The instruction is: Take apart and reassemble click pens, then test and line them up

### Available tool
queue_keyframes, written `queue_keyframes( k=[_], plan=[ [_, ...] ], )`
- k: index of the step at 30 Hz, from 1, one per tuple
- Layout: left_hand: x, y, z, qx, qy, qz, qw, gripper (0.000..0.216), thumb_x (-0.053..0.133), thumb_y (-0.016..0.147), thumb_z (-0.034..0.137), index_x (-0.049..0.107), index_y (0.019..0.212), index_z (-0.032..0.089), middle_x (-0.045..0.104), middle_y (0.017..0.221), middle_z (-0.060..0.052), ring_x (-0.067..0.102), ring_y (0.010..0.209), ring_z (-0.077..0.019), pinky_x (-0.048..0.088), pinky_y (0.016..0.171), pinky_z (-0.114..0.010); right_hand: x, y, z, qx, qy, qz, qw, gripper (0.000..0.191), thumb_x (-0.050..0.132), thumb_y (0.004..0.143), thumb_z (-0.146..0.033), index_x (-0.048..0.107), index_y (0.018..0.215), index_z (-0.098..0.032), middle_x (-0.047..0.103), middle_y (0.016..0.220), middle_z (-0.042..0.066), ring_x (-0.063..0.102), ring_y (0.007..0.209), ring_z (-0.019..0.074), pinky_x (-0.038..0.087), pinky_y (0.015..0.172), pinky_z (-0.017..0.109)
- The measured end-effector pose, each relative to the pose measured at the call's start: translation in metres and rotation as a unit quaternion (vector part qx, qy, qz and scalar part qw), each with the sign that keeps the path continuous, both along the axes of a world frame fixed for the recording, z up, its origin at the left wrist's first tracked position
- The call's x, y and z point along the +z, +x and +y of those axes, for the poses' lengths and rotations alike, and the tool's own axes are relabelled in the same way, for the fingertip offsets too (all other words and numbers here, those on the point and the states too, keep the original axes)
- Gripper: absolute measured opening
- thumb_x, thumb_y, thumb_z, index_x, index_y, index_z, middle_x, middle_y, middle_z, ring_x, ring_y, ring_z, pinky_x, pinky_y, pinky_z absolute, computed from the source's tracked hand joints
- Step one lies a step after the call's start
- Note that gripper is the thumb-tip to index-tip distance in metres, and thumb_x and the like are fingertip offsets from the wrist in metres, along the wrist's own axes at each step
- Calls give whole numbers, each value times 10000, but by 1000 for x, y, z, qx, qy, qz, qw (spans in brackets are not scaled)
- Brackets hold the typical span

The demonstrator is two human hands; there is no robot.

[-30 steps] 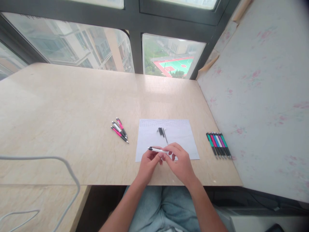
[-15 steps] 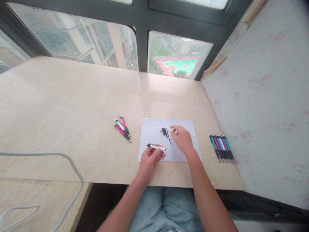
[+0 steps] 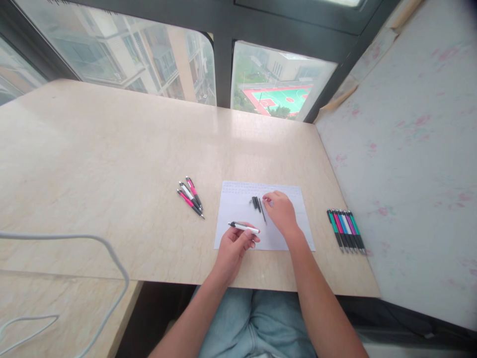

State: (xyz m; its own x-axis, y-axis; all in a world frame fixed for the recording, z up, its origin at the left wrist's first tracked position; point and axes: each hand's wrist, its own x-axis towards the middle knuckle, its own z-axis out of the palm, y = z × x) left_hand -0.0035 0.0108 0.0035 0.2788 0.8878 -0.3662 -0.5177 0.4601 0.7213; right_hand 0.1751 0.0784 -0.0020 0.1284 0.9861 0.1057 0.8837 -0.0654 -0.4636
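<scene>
My left hand (image 3: 233, 247) is closed on a white pen barrel (image 3: 244, 227) with a black end, held level above the near part of a white sheet of paper (image 3: 238, 211). My right hand (image 3: 281, 212) rests on the sheet further back, fingers curled, its fingertips beside the small black pen parts (image 3: 257, 203) and a thin refill lying there. Whether those fingers pinch anything is hidden.
Three pink and white pens (image 3: 191, 196) lie left of the sheet on the beige marble table (image 3: 112, 164). A row of several coloured pens (image 3: 346, 228) lies at the right, close to the wall. A white cable (image 3: 93, 243) loops at the near left. Windows run along the far edge.
My right hand let go of the pen and reached forward to the black parts on the sheet. The left hand kept the white barrel. The view tilted slightly.
</scene>
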Motion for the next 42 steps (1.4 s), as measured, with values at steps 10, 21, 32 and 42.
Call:
queue_keyframes(
  k=[10, 21, 32, 42],
  plan=[
    [0, 0, 0, 1, 3, -2, 1000, 232, 764, 764, 295, 693, 926, 144, 718, 895, -74, 644, 711, -131, 469, 631, -241, 11, 1, -45, -42, 41, 194, 979, 191, 552, 830, -268, 684, 938, -182, 695, 792, 39, 616, 651, 156, 502, 661, 293],
    [2, -2, -3, 20, 2, -8, 1000, 203, 766, 773, 279, 703, 916, 150, 712, 877, -55, 646, 714, -116, 479, 649, -224, 10, -21, -102, -76, -1, 432, 899, 208, 612, 869, -383, 670, 941, -197, 760, 891, 90, 726, 827, 225, 568, 644, 304],
    [-2, 1, -9, 6, 3, -28, 1000, 182, 752, 796, 270, 708, 923, 148, 704, 909, -65, 642, 728, -113, 482, 630, -204, 14, -30, -114, -101, 30, 453, 885, 158, 658, 832, -340, 724, 865, -200, 731, 882, 59, 677, 833, 199, 555, 704, 302],
    [-4, 0, -10, 10, 6, -39, 999, 184, 755, 794, 270, 709, 917, 141, 703, 882, -63, 641, 715, -115, 474, 623, -208, 25, -42, -113, -88, 5, 543, 835, 183, 635, 873, -366, 678, 923, -195, 734, 856, 54, 688, 812, 186, 537, 638, 264]
  ],
)
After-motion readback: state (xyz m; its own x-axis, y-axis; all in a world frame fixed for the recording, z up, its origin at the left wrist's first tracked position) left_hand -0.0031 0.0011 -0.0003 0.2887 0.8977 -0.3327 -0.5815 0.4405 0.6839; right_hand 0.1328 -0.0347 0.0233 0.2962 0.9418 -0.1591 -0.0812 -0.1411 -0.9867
